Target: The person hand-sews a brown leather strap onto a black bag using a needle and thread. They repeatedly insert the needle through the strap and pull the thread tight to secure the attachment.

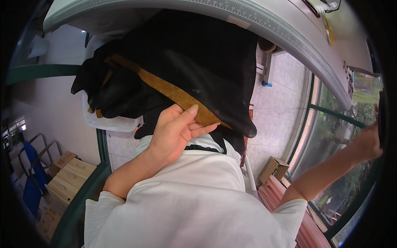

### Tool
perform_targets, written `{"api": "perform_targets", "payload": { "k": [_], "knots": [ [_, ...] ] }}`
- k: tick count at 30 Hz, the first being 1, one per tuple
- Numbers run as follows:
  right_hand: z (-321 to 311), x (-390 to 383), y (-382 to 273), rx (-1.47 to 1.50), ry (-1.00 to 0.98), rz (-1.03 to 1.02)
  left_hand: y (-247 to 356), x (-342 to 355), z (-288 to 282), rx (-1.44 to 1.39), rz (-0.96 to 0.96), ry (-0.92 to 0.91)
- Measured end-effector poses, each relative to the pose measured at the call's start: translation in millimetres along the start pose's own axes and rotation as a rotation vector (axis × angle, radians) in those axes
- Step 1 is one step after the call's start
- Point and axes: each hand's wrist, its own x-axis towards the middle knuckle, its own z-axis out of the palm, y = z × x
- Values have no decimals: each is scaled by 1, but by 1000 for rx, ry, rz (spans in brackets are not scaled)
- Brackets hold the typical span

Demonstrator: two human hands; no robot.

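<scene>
A large piece of black cloth (202, 53) hangs over my lap from under the table edge. Along its fold runs a mustard-gold patterned band (167, 87). My left hand (173, 130) is closed on this band near its right end, with the thumb on top and the fingers beneath. Bunched black folds lie to the left of it. Far off to the right, my raised right hand (368, 140) reaches up beside the window. The dark rim of the picture cuts it off, so its fingers and anything in them are hidden.
A grey table edge with ruler markings (264, 20) curves across the top. Under the cloth at left stands a translucent plastic bin (111, 124). Wooden drawers (72, 177) are at lower left. A cardboard box (273, 169) and pink material (271, 192) lie by the right-hand window.
</scene>
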Motion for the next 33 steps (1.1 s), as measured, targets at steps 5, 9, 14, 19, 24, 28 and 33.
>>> {"api": "perform_targets", "payload": {
  "k": [5,9,14,19,24,28,33],
  "knots": [
    [38,-146,-109,744,-942,517,-2,0,2,0,-5,-13],
    [43,-211,-152,824,-1201,836,2,-4,3,62,4,-48],
    [56,-231,-153,780,-1152,628,0,-7,-1,91,42,-31],
    [58,-229,-153,769,-1170,598,0,-7,-2,99,54,-46],
    [58,-231,-153,757,-1171,592,0,-8,-1,97,58,-37],
    [58,-231,-153,760,-1177,584,0,-8,0,94,59,-29],
    [59,-234,-152,766,-1174,572,-1,-8,-1,79,62,-22]
  ]
}}
